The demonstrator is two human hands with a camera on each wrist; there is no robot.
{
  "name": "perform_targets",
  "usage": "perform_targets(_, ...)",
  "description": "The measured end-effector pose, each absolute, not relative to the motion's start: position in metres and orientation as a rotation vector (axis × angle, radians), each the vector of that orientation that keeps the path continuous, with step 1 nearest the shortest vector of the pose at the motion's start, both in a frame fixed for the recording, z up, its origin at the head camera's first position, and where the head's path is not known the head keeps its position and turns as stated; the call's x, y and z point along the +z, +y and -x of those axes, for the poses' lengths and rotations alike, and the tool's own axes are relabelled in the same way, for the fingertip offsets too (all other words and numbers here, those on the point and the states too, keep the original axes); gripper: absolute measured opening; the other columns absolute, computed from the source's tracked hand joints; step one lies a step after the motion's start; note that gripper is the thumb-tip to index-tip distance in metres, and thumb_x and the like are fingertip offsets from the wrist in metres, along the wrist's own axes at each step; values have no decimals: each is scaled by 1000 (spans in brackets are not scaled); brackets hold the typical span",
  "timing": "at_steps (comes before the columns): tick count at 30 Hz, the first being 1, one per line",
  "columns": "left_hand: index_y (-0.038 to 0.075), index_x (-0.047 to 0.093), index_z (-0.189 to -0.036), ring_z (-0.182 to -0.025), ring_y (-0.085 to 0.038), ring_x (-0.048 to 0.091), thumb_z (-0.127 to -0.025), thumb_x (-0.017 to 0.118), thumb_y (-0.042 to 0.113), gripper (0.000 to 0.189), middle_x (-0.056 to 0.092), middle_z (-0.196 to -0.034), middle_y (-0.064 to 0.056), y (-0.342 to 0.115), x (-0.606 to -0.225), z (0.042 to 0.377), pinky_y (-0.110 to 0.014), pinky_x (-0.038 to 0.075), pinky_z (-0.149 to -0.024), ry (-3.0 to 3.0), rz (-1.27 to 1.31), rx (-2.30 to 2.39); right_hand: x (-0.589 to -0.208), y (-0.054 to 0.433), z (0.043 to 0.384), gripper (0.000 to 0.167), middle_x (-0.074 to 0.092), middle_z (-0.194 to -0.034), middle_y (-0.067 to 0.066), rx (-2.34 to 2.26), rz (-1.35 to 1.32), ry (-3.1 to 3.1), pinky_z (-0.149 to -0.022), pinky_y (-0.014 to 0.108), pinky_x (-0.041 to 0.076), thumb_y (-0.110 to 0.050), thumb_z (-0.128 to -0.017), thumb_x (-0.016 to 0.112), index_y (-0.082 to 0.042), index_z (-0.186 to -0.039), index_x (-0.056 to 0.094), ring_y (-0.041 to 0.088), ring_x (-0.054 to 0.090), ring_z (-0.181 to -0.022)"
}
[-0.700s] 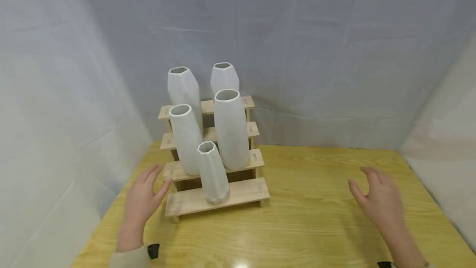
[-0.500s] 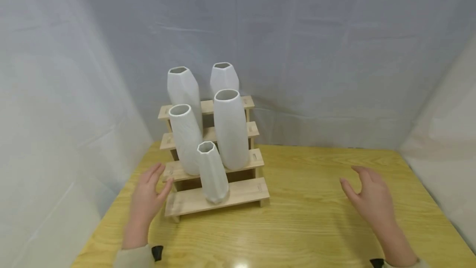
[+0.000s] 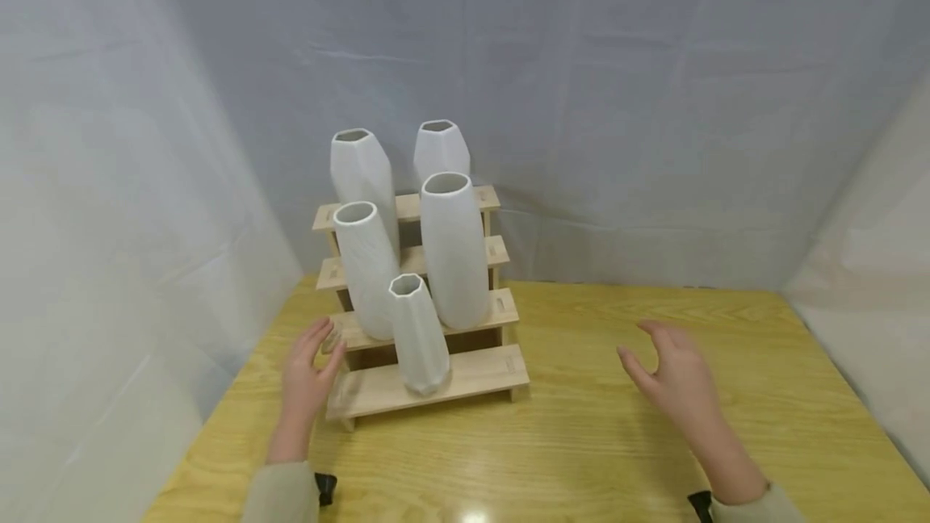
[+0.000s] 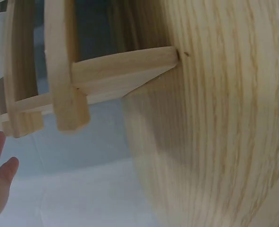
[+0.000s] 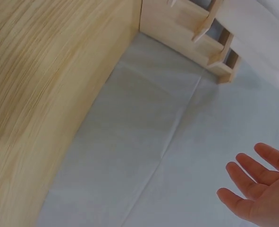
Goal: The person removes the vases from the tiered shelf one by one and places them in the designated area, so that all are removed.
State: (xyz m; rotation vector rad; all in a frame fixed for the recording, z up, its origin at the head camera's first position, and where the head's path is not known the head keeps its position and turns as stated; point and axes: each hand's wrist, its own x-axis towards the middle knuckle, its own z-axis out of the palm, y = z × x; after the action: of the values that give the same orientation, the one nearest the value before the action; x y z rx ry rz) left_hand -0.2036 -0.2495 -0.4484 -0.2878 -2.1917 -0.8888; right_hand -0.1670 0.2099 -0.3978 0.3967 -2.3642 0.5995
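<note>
A stepped wooden stand [image 3: 479, 374] on the left half of the table carries several white vases. The small fluted vase [image 3: 421, 341] stands on the lowest step. Behind it are a textured vase [image 3: 366, 273] on the left and a tall smooth vase [image 3: 454, 257] on the right. Two faceted vases, one at left [image 3: 359, 172] and one at right [image 3: 441, 150], stand farther back. My left hand [image 3: 307, 374] hovers by the stand's left side, fingers relaxed, holding nothing. Well to the right of the stand, my right hand [image 3: 676, 374] is in the air with loosely bent fingers and holds nothing.
The stand rests on a wood-grain table [image 3: 581, 426]. Pale sheeting [image 3: 617, 103] hangs behind the table and along both sides. In the left wrist view, the stand's side frame [image 4: 63, 61] shows close to the hand.
Both hands have moved inward: the left one to the right, closer to the stand, and the right one to the left. The vases and stand stay in place.
</note>
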Motion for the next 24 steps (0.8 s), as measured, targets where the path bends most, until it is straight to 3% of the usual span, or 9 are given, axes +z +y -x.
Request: perform_targets(24,-8,61,-101,-113,-38,43,-75,68,6,30,53,-115,-23,-250,-464,223,-51,32,-94,-2329,309,-871,-393,152,170,39,59,-101,18,755,-573,-2402,-79,48,45,-17,-76,69,5,-105,56,34,53,-96)
